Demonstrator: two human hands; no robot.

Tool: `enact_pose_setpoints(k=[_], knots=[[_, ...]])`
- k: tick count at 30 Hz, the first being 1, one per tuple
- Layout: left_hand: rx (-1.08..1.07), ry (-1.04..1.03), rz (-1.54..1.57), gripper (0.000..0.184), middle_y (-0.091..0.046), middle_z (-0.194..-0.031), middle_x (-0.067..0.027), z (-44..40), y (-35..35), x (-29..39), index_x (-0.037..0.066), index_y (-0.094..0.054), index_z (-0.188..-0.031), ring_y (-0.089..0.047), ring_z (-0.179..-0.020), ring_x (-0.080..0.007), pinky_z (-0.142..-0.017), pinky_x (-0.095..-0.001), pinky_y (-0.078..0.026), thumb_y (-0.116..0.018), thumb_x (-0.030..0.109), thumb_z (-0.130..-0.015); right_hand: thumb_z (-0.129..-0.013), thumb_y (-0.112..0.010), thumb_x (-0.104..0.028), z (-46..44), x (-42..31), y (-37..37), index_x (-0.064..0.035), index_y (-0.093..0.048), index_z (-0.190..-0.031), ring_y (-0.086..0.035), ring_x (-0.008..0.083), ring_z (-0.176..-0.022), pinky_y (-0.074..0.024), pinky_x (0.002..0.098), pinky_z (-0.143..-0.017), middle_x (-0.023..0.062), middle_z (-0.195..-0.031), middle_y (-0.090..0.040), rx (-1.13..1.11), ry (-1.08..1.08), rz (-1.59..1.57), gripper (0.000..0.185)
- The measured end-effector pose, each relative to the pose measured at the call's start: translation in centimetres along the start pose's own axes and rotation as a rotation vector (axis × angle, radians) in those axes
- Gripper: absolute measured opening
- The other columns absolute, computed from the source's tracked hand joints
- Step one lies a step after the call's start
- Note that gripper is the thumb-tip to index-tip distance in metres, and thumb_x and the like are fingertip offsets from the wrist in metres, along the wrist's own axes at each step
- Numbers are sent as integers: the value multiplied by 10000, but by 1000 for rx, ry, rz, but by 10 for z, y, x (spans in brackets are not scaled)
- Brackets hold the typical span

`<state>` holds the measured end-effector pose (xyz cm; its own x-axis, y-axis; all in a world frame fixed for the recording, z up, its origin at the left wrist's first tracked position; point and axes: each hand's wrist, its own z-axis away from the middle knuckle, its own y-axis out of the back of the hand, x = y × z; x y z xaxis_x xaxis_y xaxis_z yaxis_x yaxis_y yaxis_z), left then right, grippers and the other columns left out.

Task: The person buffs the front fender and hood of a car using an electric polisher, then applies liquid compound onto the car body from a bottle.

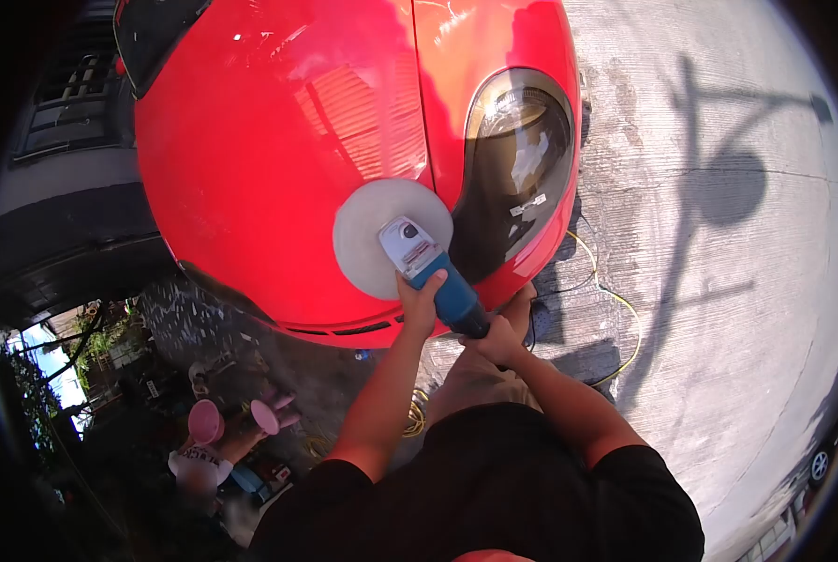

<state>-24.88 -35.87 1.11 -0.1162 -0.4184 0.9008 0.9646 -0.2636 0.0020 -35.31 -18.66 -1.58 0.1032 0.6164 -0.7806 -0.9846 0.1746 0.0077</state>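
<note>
A blue and silver car polisher (454, 298) lies across the front of a red car hood (278, 187). Its round white buffing pad (358, 239) rests against the paint, close to the headlight (517, 159). My left hand (419, 302) is wrapped round the polisher's body just behind its silver head. Further back, my right hand (501, 342) grips the dark rear end of the handle. Part of the pad is hidden under the polisher's head.
A yellow cord (636, 328) runs over the concrete ground (719, 375) at right, beside the bumper. Coiled yellow hose (417, 412) lies near my legs. At lower left are a person (199, 468), a pink basin (206, 421) and another pink round item (265, 417).
</note>
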Motion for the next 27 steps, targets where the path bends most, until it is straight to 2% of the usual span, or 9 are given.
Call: enact_pose_setpoints(k=[3,6,9,12,15,16,19,21,27], knots=[[-3,-10,-30,645,-648,-1288,-131,13,15,-18,15,-487,-1424,-666,-1144,-219,-1005,-375,-562,-864,126,-913,-784,-905,-411,4,33,-20,-20,-773,-1201,-768,414,-1068,-580,473,-972,242,-1105,-798,-26,48,12,586],[17,-17,-29,602,-663,-1266,-125,28,32,-40,19,-509,-1409,-681,-1118,-221,-995,-380,-571,-847,121,-921,-776,-904,-422,14,56,-35,-17,-779,-1191,-766,415,-1070,-576,477,-977,241,-1093,-799,136,252,77,593],[31,-45,-12,587,-670,-1252,-125,29,32,-48,15,-518,-1402,-690,-1101,-223,-989,-388,-579,-842,118,-924,-784,-895,-399,11,70,-36,-11,-787,-1160,-764,408,-1075,-575,467,-981,241,-1076,-800,4,142,46,552],[-31,-95,-26,591,-664,-1252,-129,21,13,-33,13,-508,-1397,-689,-1100,-225,-979,-389,-586,-846,119,-925,-789,-896,-355,13,48,-22,-5,-792,-1138,-790,358,-1002,-588,439,-931,222,-1003,-804,39,207,-114,504],[-103,-42,-76,691,-645,-1287,-139,-5,-15,-18,12,-457,-1394,-667,-1147,-224,-1017,-374,-564,-907,92,-876,-784,-922,-263,-3,40,-16,9,-777,-1173,-773,290,-907,-577,401,-887,134,-934,-798,41,70,-234,496],[-95,-71,-98,698,-644,-1281,-140,-6,-23,-14,15,-453,-1386,-666,-1147,-224,-1010,-376,-567,-915,95,-869,-809,-905,-217,-11,43,-18,7,-778,-1151,-739,193,-815,-571,365,-787,86,-878,-772,69,97,-294,428],[-36,-141,-121,719,-639,-1270,-143,-9,-39,-7,21,-442,-1368,-663,-1146,-223,-994,-383,-575,-936,102,-853,-827,-884,-190,-22,33,-1,-2,-777,-1117,-699,142,-737,-552,342,-704,51,-831,-745,-116,-62,-400,362],[65,-128,-102,729,-633,-1271,-145,-7,-37,-7,20,-435,-1360,-661,-1142,-223,-986,-386,-579,-944,108,-846,-827,-879,-188,-23,35,0,-5,-775,-1095,-688,132,-715,-540,333,-677,40,-809,-733,-84,25,-367,341],[-142,-127,-191,698,-625,-1279,-153,-10,-39,-4,19,-433,-1339,-660,-1140,-226,-979,-392,-585,-931,100,-856,-801,-892,-225,-25,44,-18,6,-795,-1113,-741,175,-785,-576,365,-760,99,-848,-764,19,71,-391,400]])
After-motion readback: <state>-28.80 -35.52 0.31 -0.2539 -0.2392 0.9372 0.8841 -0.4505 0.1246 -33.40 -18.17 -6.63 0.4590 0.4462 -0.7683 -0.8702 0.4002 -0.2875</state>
